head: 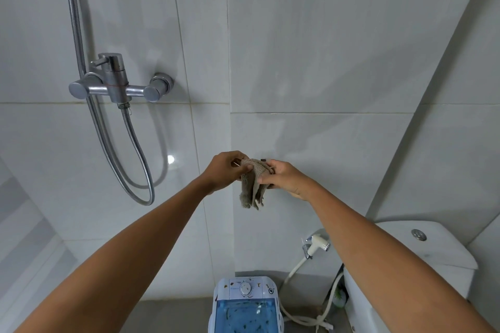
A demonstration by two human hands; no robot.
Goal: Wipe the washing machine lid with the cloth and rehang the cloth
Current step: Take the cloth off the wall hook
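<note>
**Against the wall tile, one cloth in two hands**

Up at the tiled wall (324, 48), my left hand (226, 171) and right hand (284, 178) both pinch the one brown cloth (253, 186), fingers closed on its top while it droops. Below sits one washing machine (244, 305), its blue lid (244, 316) shut. One shower mixer (116, 84) hangs left, one toilet tank (422, 246) right.

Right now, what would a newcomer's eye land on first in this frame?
Two bare arms reach to mid-frame, where the left hand and right hand pinch a brown cloth against the tiled wall. The chrome shower mixer stands upper left; the washing machine sits bottom centre.
</note>
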